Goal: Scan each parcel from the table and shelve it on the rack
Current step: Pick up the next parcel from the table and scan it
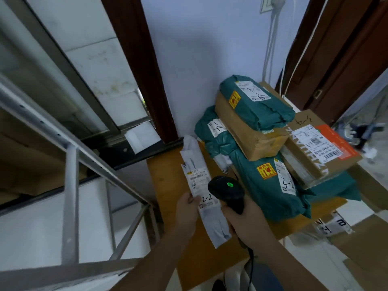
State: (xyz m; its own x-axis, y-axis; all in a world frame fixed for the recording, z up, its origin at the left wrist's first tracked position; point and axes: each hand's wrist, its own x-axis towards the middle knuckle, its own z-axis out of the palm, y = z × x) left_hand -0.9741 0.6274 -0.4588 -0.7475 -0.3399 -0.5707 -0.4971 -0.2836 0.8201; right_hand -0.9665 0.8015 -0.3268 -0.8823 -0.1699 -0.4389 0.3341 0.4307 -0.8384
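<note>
The left hand (187,208) pinches a long white parcel (200,190) by its left edge, thumb curled over the label where "2-2" is written by hand; the parcel lies lengthwise over the wooden table (161,171), running from about eleven o'clock to five o'clock of the hand. The right hand (244,223) has its fingers wrapped round the handle of a black scanner (226,191); the scanner head sits at the hand's twelve o'clock, just beside the parcel's label, with a green light lit on top; its cable (251,267) hangs down toward six o'clock. At two o'clock of the scanner a pile of parcels fills the table: a green bag (270,192) marked "3-2", a brown box (249,131) above it, another green bag (258,101) on top, a flat carton (323,143) with an orange label at three o'clock. The metal rack (70,177) stands at nine o'clock, well apart from the hands.
</note>
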